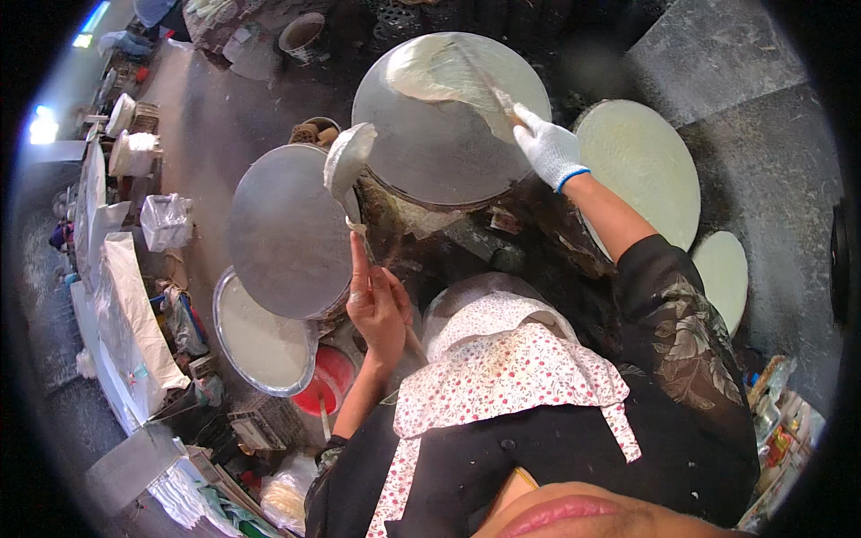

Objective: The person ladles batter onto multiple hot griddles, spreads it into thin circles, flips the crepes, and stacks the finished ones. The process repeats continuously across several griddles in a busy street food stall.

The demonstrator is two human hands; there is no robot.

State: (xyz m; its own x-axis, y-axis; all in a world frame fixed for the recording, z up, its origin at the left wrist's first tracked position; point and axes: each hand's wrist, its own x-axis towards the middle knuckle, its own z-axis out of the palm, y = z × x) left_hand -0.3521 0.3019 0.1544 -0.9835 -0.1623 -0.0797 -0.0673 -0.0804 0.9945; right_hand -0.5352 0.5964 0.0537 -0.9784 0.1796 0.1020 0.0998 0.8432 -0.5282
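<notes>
The left hand (pixel 377 309) is bare and grips a stick handle; its lower end is hidden behind the apron (pixel 511 368). The batter brush (pixel 348 161) at its top rests on the edge of the left griddle (pixel 282 233). The right hand (pixel 549 148), gloved, clasps a thin stick under the crepe (pixel 444 72), lifting it off the middle griddle (pixel 439 134).
</notes>
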